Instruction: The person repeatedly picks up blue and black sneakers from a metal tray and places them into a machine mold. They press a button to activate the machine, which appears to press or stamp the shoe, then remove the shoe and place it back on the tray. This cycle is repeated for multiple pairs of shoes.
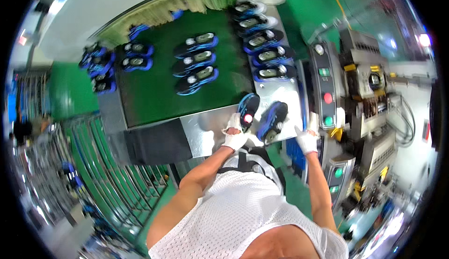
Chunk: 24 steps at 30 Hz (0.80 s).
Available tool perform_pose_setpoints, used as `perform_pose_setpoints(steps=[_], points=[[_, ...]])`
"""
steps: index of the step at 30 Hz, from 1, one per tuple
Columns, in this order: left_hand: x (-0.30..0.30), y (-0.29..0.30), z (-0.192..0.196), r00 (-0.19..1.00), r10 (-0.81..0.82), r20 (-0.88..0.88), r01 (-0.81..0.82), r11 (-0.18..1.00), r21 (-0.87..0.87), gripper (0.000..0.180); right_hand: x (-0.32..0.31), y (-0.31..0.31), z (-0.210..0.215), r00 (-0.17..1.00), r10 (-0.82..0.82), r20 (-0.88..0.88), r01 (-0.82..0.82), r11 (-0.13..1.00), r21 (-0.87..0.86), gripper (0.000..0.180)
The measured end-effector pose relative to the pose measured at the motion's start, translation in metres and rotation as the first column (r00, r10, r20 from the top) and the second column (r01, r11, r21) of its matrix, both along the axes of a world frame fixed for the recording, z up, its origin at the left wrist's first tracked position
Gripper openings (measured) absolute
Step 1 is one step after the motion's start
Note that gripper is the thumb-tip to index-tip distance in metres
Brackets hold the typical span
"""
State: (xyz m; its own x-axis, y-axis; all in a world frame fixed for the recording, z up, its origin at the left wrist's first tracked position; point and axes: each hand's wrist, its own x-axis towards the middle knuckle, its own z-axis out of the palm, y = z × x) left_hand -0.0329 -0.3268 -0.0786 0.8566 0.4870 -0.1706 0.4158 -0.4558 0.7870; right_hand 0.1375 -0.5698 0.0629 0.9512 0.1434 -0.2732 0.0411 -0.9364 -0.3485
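2 shoes near the hands: black-and-blue shoe (247, 109) and second shoe (271, 120), side by side on the metal bench (201, 135) at frame centre.
Left hand (235, 135): white-gloved, grasping the heel end of the left shoe of the 2.
Right hand (307, 137): white-gloved, just right of the second shoe at the bench edge; whether it grips anything cannot be told.
Shoes on green belt (154, 95): 3 in a centre column (197, 62), about 2 further left (137, 55).
Shoes on metal strip: 5 in a column (264, 41), upper centre-right.
Shoes off the belt: a small cluster (97, 67), upper left, count unclear.
Control panel (326, 90): right of the bench, 1 red and 1 green button.
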Motion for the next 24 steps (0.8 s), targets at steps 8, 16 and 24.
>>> perform_pose_setpoints(steps=[8,16,24], points=[[0.032,0.036,0.058,0.89,-0.236,-0.39,0.148,0.959,-0.242,0.079,-0.103,0.058,-0.179,0.871,-0.358,-0.337,0.258,0.916,-0.307,0.086],[0.058,-0.002,0.057,0.772,-0.544,-0.329,0.491,0.839,-0.237,0.065,-0.155,0.028,-0.011,0.512,-0.647,-0.565,0.776,0.067,0.627,0.057],[-0.039,-0.193,0.175,0.22,-0.974,-0.049,0.95,0.226,-0.216,0.081,-0.38,-0.089,0.065,0.057,-0.887,-0.457,0.666,-0.308,0.68,0.07]])
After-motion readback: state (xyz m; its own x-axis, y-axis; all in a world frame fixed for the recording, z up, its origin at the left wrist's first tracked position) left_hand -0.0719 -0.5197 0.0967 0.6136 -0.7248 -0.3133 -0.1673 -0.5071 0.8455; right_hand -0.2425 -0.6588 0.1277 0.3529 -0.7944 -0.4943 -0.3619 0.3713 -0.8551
